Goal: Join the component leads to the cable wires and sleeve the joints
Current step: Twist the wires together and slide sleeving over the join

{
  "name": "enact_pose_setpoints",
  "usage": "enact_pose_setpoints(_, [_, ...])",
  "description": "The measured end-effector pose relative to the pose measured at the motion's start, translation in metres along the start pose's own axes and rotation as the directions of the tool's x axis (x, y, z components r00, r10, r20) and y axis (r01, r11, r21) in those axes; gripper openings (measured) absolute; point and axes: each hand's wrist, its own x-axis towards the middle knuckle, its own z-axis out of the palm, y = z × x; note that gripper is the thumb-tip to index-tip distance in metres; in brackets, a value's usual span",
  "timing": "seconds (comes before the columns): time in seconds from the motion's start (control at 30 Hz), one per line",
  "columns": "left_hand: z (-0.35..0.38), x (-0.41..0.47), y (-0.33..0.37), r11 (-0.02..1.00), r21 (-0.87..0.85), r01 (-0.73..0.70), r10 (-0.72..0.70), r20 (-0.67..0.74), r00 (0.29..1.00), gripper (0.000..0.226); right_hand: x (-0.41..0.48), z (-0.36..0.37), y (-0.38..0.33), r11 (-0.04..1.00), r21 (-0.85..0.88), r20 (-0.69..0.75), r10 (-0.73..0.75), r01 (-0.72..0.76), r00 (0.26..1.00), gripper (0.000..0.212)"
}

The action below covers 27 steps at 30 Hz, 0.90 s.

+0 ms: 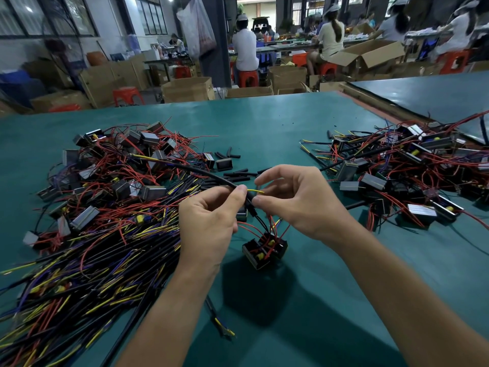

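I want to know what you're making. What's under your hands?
Two black components with red leads sit on the green table below both hands. The left hand and right hand pinch a black cable; fingers cover the joint.

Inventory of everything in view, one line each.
table: one, green, foreground
loose cables: many, black, yellow, purple, left pile
components: many, grey and black, red leads, both piles
sleeves: several, black, mid-table
held cable: one, black, into hands
yellow wire: one, yellow, between the hands
held components: two, black, hanging below hands
stools: several, red, background
boxes: many, brown, background
workers: several, seated, background
left hand: pinches held cable
right hand: thumb on held cable, grip unclear
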Motion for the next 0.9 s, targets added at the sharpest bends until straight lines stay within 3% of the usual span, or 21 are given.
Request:
enact_pose_setpoints(0.17, [0.000,-0.001,0.002,0.999,0.004,-0.034,0.033,0.046,0.998,0.024,0.001,-0.002,0.002,1.000,-0.009,0.028,0.008,-0.007,1.000,0.011])
enact_pose_setpoints(0.37, [0.001,0.000,0.001,1.000,-0.026,-0.006,0.005,-0.022,1.000,0.026,0.000,-0.015,0.009,0.961,-0.272,0.315,0.129,-0.040,0.940,0.010])
enact_pose_setpoints(0.57, [0.002,0.002,0.000,0.992,-0.104,0.076,-0.081,-0.043,0.996,0.024,0.000,-0.012,0.009,0.973,-0.229,0.333,0.099,-0.022,0.938,0.018])
enact_pose_setpoints(0.7, [0.001,0.003,-0.001,0.976,-0.156,0.153,-0.154,0.004,0.988,0.017,-0.001,-0.013,0.003,0.981,-0.193,0.225,0.053,-0.009,0.973,0.021])
enact_pose_setpoints(0.8, [0.002,0.002,-0.006,0.977,-0.110,0.182,-0.180,0.031,0.983,0.015,0.003,-0.023,-0.007,0.992,-0.118,-0.011,0.036,-0.037,0.999,0.021])
enact_pose_setpoints(0.9, [0.006,0.000,-0.016,0.979,0.017,0.205,-0.205,0.063,0.977,0.029,0.013,-0.050,-0.025,0.975,-0.220,-0.284,-0.048,-0.016,0.958,0.022])
